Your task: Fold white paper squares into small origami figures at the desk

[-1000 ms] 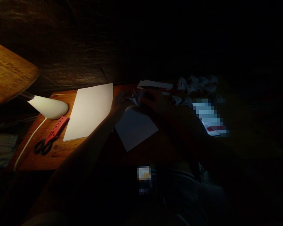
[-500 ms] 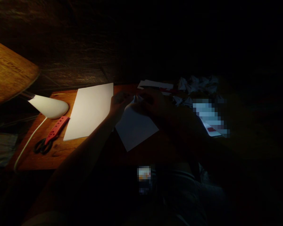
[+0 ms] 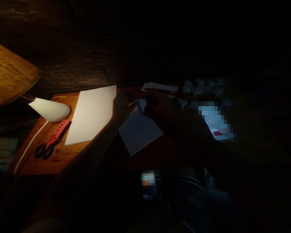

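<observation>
Between my two hands is a small piece of folded white paper (image 3: pixel 141 105), its creased layers facing me. My left hand (image 3: pixel 122 103) closes on its left side, fingers bent and partly in shadow. My right hand (image 3: pixel 157 102) grips the right side; its fingers are very dark. Below the folded piece, a square sheet of white paper (image 3: pixel 140 132) lies on the table with one corner toward me. A larger stack of white paper (image 3: pixel 93 113) lies to the left of my left hand, partly covered by my forearm.
Scissors in a red sheath (image 3: pixel 58 133) lie at left beside a lamp base (image 3: pixel 53 110) with its cord (image 3: pixel 30 145). Paper strips (image 3: pixel 161 86) and several folded paper pieces (image 3: pixel 203 86) sit at the back right. A lit, blurred-out phone (image 3: pixel 214 121) lies on the right.
The folded paper has turned in my hands and now shows a broader bright face with visible layers. My fingers have shifted slightly around it. The things on the table stay put.
</observation>
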The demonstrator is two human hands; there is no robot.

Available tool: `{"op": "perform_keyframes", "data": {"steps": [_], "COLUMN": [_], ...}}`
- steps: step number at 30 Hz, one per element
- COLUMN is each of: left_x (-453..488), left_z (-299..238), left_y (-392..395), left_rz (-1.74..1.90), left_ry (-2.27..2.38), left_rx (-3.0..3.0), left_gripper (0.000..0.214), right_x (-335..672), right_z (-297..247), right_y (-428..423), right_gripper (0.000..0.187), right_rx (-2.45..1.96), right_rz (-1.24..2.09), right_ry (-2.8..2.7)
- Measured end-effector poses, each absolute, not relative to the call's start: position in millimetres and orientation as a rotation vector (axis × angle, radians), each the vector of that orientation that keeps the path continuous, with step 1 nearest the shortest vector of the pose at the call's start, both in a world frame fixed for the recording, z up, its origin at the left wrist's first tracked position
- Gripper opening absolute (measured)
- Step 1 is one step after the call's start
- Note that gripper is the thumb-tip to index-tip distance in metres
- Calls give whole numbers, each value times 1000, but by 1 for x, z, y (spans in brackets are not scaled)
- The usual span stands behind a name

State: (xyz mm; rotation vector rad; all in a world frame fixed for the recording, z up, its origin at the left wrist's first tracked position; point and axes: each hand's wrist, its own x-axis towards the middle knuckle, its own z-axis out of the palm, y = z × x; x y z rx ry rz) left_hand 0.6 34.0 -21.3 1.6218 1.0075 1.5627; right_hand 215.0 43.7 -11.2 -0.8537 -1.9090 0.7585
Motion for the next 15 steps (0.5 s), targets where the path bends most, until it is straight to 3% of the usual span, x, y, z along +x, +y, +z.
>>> {"op": "perform_keyframes", "data": {"steps": [9, 15], "left_x": [-2, 2], "left_z": [-14, -13], "left_y": [24, 23], "left_rz": [1548, 1546], "left_ry": [1207, 1113], "left_rx": [1922, 1862], "left_gripper": [31, 37], "right_x": [210, 202], "right_z": [-29, -48], "right_y": [58, 68], "right_gripper": [20, 46], "right_rx": [-831, -734], "right_rz": [935, 1179], "right_ry": [-1671, -1606]}}
